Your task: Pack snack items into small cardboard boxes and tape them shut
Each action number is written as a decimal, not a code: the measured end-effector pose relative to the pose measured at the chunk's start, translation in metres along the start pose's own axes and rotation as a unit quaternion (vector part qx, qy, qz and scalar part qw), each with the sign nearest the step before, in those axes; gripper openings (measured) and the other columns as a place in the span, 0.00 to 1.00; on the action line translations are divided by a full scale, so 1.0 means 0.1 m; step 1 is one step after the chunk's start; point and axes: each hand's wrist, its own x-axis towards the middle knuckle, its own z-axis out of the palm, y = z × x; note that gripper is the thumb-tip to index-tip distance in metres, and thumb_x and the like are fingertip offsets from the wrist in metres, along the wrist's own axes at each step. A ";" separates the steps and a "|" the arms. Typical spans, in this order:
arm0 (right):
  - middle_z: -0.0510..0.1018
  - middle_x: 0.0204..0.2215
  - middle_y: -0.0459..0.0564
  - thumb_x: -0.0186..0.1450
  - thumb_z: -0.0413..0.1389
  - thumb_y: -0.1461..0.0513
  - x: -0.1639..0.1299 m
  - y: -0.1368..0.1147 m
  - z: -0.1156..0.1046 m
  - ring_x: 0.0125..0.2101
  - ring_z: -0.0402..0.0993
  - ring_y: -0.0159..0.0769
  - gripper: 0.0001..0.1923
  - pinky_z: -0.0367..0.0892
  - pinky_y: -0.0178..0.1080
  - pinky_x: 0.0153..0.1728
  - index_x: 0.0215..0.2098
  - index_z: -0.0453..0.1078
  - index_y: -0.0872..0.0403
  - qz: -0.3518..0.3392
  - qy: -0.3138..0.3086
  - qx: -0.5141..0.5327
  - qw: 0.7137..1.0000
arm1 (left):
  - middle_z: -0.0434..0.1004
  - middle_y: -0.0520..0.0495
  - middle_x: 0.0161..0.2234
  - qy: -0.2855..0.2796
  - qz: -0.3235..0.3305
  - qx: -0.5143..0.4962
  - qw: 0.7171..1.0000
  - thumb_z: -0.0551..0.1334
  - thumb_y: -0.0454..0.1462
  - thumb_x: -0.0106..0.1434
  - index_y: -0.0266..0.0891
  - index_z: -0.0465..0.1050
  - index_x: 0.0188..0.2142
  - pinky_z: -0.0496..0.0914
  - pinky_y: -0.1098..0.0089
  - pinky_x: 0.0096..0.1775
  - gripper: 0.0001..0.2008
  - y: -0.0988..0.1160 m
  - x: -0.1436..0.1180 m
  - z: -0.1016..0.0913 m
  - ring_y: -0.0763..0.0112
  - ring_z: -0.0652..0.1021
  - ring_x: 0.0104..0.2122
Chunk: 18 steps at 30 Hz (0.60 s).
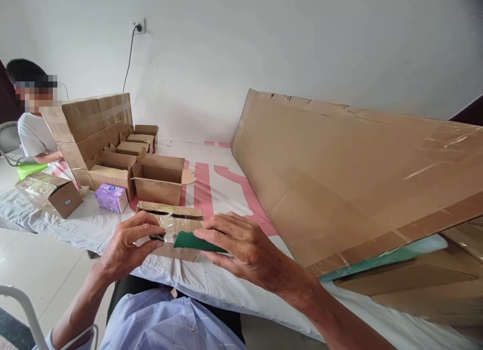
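Left hand [126, 244] curled, thumb and fingers pinched on a small dark-and-clear item [160, 236]; exact make not readable. Right hand [241, 247] half closed, fingers clamped along the top of a green pad [192, 241] with a toothed lower edge, thumb hidden under it. Left end of the pad meets the small item between both hands, touching or nearly so, hard to tell.

Both held just above a flattened, tape-covered cardboard box [171, 216] lying at the near edge of the table [222, 189], which wears a white cover with red markings.

Behind that: open brown carton [160, 181], flaps up. Left of it, small purple packet [110, 197] on the cover. More open cartons [132, 149] in a row running back toward the wall, beside a stack of big taped boxes [94, 123]. One closed taped box [49, 193] at the far left table edge.

Right side: large flat cardboard sheet [339, 174] tilted up, green-edged layer peeking out under its near edge.

Far left: another person, white shirt [33, 134], seated behind the stack, arm resting by a green object [30, 169]. Wall socket [138, 26] with black cable hanging down. White chair frame [22, 310] at bottom left; light blue shirt [166, 322] of the wearer at the bottom.
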 end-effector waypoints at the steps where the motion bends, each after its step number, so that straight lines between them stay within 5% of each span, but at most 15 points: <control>1: 0.83 0.40 0.53 0.75 0.60 0.65 0.02 0.00 0.01 0.41 0.82 0.42 0.09 0.76 0.43 0.41 0.53 0.76 0.52 0.000 -0.003 0.002 1.000 | 0.85 0.41 0.43 -0.003 0.001 0.008 1.000 0.69 0.42 0.72 0.45 0.89 0.46 0.78 0.63 0.45 0.09 -0.01 -0.02 -0.02 0.60 0.84 0.42; 13: 0.83 0.41 0.53 0.74 0.61 0.66 0.12 -0.08 0.12 0.42 0.82 0.42 0.09 0.74 0.44 0.42 0.52 0.75 0.53 -0.026 -0.024 0.008 0.999 | 0.85 0.45 0.33 -0.017 -0.043 -0.058 0.997 0.69 0.40 0.71 0.44 0.91 0.43 0.75 0.70 0.35 0.09 -0.02 -0.11 -0.10 0.67 0.81 0.32; 18: 0.83 0.41 0.53 0.73 0.63 0.66 0.13 -0.11 0.13 0.42 0.82 0.42 0.09 0.73 0.43 0.41 0.52 0.75 0.54 -0.030 -0.028 0.017 0.999 | 0.83 0.46 0.32 -0.016 -0.005 -0.048 0.999 0.67 0.35 0.73 0.42 0.90 0.42 0.72 0.72 0.34 0.09 -0.02 -0.14 -0.12 0.69 0.81 0.31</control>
